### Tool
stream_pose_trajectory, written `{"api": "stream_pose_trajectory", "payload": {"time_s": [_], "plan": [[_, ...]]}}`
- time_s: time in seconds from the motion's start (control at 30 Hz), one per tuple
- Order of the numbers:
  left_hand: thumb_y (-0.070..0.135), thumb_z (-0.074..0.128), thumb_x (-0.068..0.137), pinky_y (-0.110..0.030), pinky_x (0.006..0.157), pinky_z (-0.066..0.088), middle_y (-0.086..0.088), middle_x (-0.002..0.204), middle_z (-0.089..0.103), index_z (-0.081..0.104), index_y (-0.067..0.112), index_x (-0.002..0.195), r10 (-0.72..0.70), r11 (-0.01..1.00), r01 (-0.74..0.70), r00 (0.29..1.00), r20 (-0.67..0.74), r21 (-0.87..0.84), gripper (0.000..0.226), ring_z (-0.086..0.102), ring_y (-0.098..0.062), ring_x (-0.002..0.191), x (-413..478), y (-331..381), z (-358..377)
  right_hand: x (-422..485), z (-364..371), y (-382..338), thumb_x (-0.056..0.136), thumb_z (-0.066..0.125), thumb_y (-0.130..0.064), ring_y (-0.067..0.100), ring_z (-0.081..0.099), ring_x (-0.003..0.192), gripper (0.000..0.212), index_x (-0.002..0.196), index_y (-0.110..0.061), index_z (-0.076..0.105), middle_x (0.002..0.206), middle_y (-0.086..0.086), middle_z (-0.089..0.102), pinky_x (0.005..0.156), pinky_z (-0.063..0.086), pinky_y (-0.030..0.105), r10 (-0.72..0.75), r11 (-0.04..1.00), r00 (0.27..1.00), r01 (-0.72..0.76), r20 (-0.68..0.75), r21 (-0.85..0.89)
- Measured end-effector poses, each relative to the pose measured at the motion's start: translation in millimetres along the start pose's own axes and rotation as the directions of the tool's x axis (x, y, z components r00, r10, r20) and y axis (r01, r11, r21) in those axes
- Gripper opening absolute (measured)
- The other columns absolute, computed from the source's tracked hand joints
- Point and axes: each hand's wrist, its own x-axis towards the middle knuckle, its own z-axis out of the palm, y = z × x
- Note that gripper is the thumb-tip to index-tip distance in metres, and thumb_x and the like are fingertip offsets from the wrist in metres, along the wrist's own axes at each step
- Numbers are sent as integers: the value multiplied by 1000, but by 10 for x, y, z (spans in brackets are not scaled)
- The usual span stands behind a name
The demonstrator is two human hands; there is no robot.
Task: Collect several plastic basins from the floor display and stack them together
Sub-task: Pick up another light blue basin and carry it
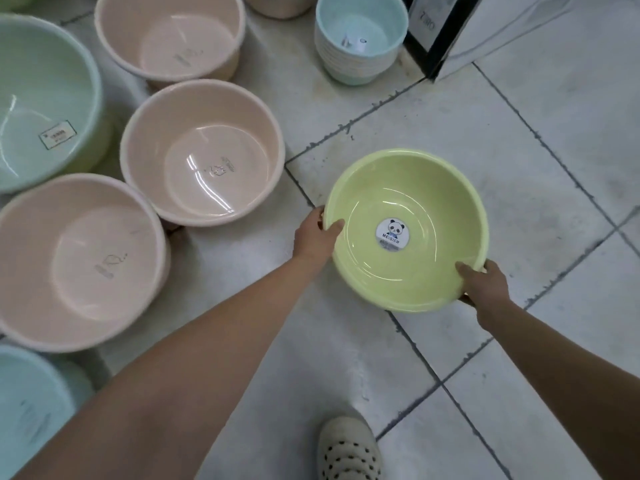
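Head view: both hands on one green basin (408,199), over the bare floor (519,150) to the right of the display. Left hand (317,233) grips the left rim, thumb hooked inside, fingers hidden under the lip. Right hand (485,282) grips the near right rim the same way. I take the opposite-side grip as a way to keep the basin level and mouth-up, ready to nest. It looks lifted off the tiles, though I cannot be sure from this angle. It is empty but for a panda sticker (392,231) at the bottom centre.

Display to the left: three pink basins (202,152) in a row running away from me, mouths up, rims near or touching. A large pale basin (41,102) sits at the far left and a blue basin (31,403) at the lower left edge. A blue stack (360,39) of smaller ones stands apart at the top, already nested.

My read: early in the task, with one basin in hand and nothing stacked with it. The pink ones look wider, so I judge the green one goes inside one of them, not under. Shoe (348,448) at the bottom edge.
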Motion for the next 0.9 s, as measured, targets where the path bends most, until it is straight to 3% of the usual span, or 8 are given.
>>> {"api": "stream_pose_trajectory", "payload": {"time_s": [0.1,0.17,0.33,0.43,0.5,0.6,0.7,0.9], "plan": [[32,59,93,-43,98,52,-5,117,65,59,22,124,-95,992,93,995,-14,-87,33,64,-26,108,-298,-75,-330,-463,52,-123,93,61,-28,31,52,124,63,148,-11,36,137,9,53,103,42,41,-213,933,972,173,-96,-315],[24,58,93,-43,93,55,-3,105,65,62,22,112,-114,978,99,991,-72,-186,20,67,-24,100,-585,-191,-714,-872,214,-232,93,60,-29,31,42,137,65,150,-11,35,149,11,45,112,36,44,-372,854,927,320,-52,-410],[9,52,98,-34,70,53,-9,97,64,60,14,103,-222,928,91,915,-338,-362,11,64,-17,75,-1464,-656,-2030,-2080,1194,-393,94,62,-25,23,55,123,47,138,-12,52,134,8,60,99,39,28,-404,749,836,536,372,-390],[7,51,98,-39,76,56,-11,99,66,61,11,103,-313,922,110,778,-544,-372,12,65,-24,81,-2058,-1153,-2911,-2876,1957,-321,94,63,-28,15,60,108,41,132,-15,57,120,5,66,89,41,23,-334,685,719,630,610,-367],[11,52,97,-42,85,56,-9,100,69,64,13,102,-377,918,159,637,-672,-364,13,67,-26,90,-2464,-1523,-3366,-3333,2402,-180,94,62,-31,15,60,107,42,133,-17,56,117,3,65,90,46,27,-244,670,650,650,720,-359],[15,56,93,-38,94,48,-12,111,68,65,10,110,-442,893,284,410,-798,-349,19,63,-28,105,-2983,-2067,-3845,-3872,2934,128,93,63,-38,19,60,111,48,135,-18,52,122,4,63,96,50,35,-106,643,573,663,813,-383],[21,63,89,-45,101,45,-16,127,60,58,8,124,-501,834,397,252,-828,-384,38,56,-35,118,-3267,-2588,-4148,-4165,3341,466,91,64,-42,23,60,115,57,140,-17,48,130,8,61,100,49,39,-9,618,547,662,837,-425],[27,71,86,-43,103,40,-20,145,47,29,8,149,-719,677,400,178,-672,-618,78,50,-38,128,-3262,-3346,-4389,-4222,3993,1081,88,66,-37,25,62,111,64,144,-20,40,131,10,59,98,53,45,78,696,588,546,805,-466]]}}
